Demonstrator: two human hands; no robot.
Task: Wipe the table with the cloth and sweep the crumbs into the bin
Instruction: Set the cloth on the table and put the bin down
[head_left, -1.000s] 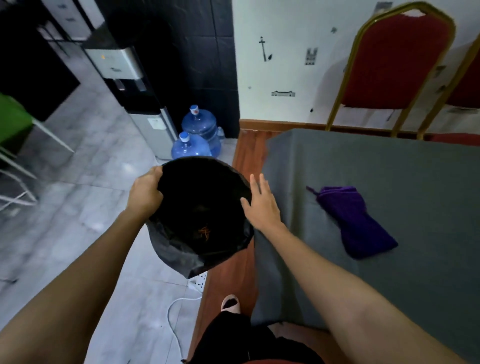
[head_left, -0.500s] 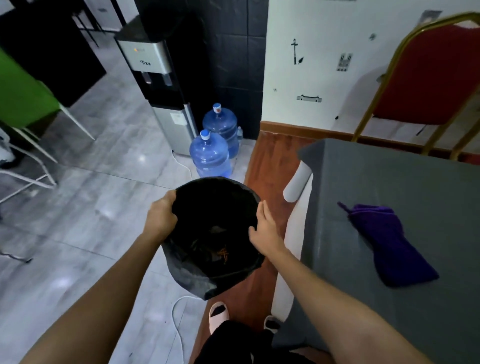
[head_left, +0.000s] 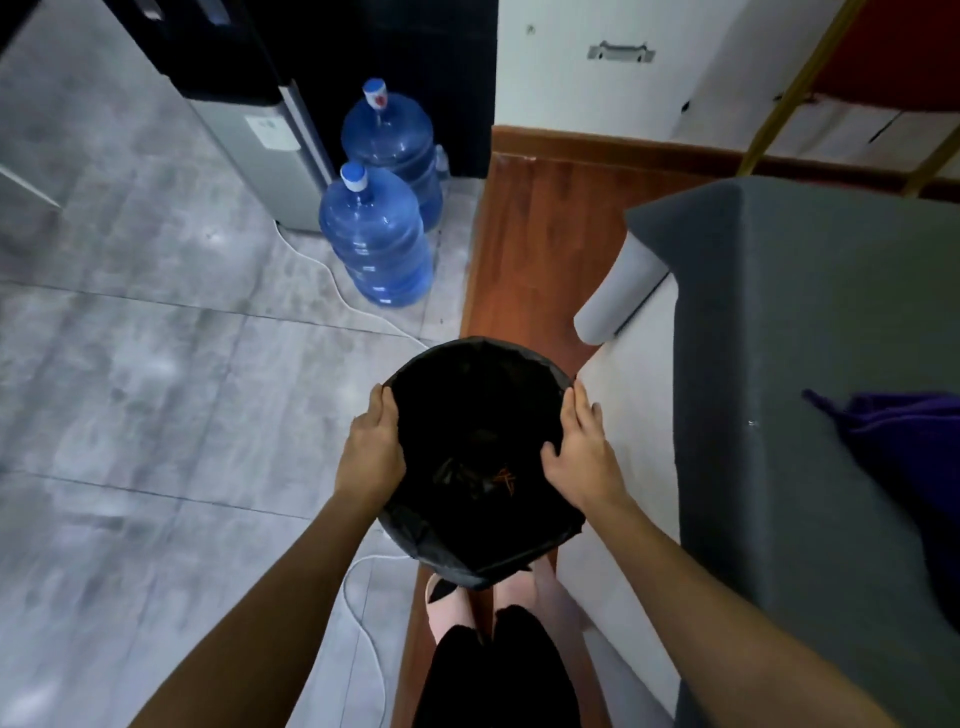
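In the lower centre of the frame, the person's left hand (head_left: 371, 452) and right hand (head_left: 582, 454) are gripping opposite sides of a round bin lined with a black plastic bag (head_left: 478, 405), fingers pressed together along the rim, the right thumb hooking inside. A crumpled purple cloth (head_left: 904, 441) is lying at the right edge on the grey-covered table (head_left: 779, 312).

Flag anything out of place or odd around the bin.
A white cable loops across the floor beside the feet, disappearing behind the bin: a likely trip hazard. The purple cloth lies crumpled on the table.
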